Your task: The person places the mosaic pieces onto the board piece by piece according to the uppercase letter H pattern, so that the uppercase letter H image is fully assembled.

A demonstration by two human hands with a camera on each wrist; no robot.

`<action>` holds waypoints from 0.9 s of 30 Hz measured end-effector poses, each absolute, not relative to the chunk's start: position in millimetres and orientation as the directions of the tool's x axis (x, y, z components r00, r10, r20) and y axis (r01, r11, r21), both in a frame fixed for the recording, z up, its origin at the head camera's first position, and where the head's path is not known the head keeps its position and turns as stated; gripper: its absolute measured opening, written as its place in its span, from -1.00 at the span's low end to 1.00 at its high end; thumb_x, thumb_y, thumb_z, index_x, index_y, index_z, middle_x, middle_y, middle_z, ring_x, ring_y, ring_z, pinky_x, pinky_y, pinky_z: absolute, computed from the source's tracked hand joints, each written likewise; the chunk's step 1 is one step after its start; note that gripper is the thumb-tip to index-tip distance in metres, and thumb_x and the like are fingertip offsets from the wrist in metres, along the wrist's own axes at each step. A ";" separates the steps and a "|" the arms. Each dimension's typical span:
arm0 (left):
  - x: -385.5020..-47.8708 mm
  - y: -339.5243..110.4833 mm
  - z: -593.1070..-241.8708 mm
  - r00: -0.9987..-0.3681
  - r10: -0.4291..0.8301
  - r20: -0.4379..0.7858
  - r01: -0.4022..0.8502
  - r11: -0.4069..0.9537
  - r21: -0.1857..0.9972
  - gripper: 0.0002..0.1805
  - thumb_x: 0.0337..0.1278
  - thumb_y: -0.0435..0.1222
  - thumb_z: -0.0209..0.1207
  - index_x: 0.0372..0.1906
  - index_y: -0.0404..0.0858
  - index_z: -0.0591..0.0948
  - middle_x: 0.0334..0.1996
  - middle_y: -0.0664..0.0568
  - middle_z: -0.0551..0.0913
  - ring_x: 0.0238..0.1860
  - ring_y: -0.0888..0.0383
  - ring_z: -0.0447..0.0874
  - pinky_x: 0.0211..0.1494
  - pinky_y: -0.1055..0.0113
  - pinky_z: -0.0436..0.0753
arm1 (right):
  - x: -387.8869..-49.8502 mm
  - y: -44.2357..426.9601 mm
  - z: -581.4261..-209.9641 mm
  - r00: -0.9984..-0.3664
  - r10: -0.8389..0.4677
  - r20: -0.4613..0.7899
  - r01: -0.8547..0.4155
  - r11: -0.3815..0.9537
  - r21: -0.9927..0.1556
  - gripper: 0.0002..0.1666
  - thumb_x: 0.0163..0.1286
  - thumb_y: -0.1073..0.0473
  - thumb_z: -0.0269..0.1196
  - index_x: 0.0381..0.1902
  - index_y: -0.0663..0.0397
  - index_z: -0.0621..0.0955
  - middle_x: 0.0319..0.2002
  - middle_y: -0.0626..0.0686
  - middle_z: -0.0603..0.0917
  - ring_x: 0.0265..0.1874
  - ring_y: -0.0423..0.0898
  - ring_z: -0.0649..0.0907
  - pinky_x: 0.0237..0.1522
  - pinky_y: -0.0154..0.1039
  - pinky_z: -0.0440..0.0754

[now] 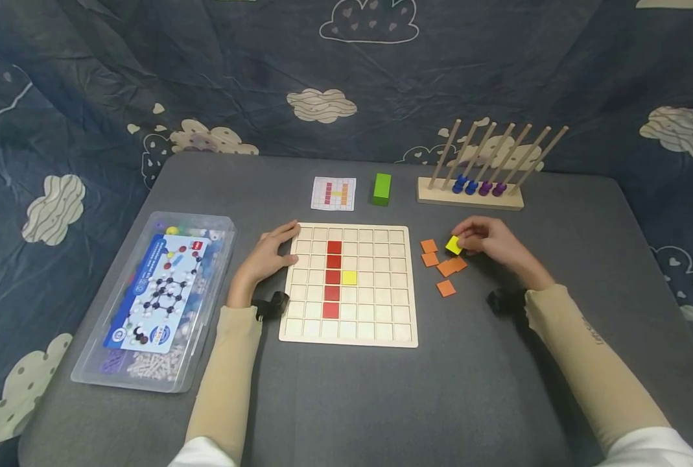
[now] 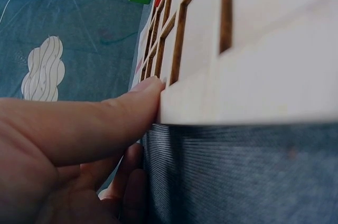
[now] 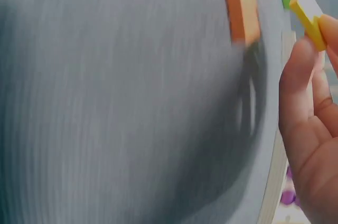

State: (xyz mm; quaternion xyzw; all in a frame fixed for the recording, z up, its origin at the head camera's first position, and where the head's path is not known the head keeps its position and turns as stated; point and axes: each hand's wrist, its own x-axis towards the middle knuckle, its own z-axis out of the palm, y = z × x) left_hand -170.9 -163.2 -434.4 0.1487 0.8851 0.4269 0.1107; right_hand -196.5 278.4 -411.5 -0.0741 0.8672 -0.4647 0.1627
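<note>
My right hand [image 1: 489, 241] pinches a yellow square tile [image 1: 454, 245] between thumb and fingertips, raised above the table to the right of the wooden grid board [image 1: 412, 324]. The right wrist view shows this tile edge-on at the fingertips. Several orange tiles [image 1: 430, 259] lie loose just left of and below that hand. On the board, several red tiles [image 1: 332, 277] form a column, with one yellow tile [image 1: 349, 277] beside the middle one. My left hand [image 1: 264, 257] touches the board's upper left edge; its thumb [image 2: 121, 115] presses against the edge in the left wrist view.
Beyond the board lie a pattern card [image 1: 333, 194] and a green block [image 1: 382, 189]. A wooden peg stand [image 1: 469, 198] with blue and purple beads is at the back right. A clear plastic box [image 1: 206, 337] of molecule-model parts sits at the left.
</note>
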 end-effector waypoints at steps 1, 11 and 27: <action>-171.0 -163.1 -434.2 -0.932 0.357 -0.069 0.169 0.594 0.787 -0.29 0.19 -0.44 0.20 0.40 -0.46 0.20 0.46 -0.19 0.07 0.36 -0.21 0.00 0.31 -0.11 0.10 | -196.1 274.0 -411.2 -0.931 -0.296 -0.212 0.020 0.541 -0.841 -0.71 0.35 0.36 0.17 -0.02 0.45 0.51 -0.22 0.25 0.57 -0.36 -0.13 0.57 -0.31 -0.27 0.59; -171.0 -163.1 -434.7 -0.934 0.349 -0.073 0.165 0.605 0.779 -0.30 0.18 -0.45 0.19 0.40 -0.46 0.21 0.46 -0.18 0.08 0.37 -0.21 0.00 0.30 -0.11 0.11 | -191.2 209.1 -415.2 -0.852 -0.480 -0.209 -0.025 0.437 -0.899 -0.80 0.30 0.40 0.21 -0.13 0.42 0.57 -0.32 0.21 0.60 -0.41 -0.06 0.60 -0.33 -0.22 0.60; -170.3 -161.6 -433.7 -0.938 0.341 -0.067 0.166 0.610 0.775 -0.30 0.17 -0.47 0.19 0.40 -0.46 0.22 0.46 -0.18 0.09 0.35 -0.22 0.03 0.30 -0.11 0.12 | -183.9 135.1 -419.7 -0.715 -0.675 -0.179 -0.182 0.427 -0.886 -0.90 0.19 0.46 0.26 -0.31 0.29 0.63 -0.43 0.08 0.64 -0.44 -0.06 0.57 -0.26 -0.21 0.50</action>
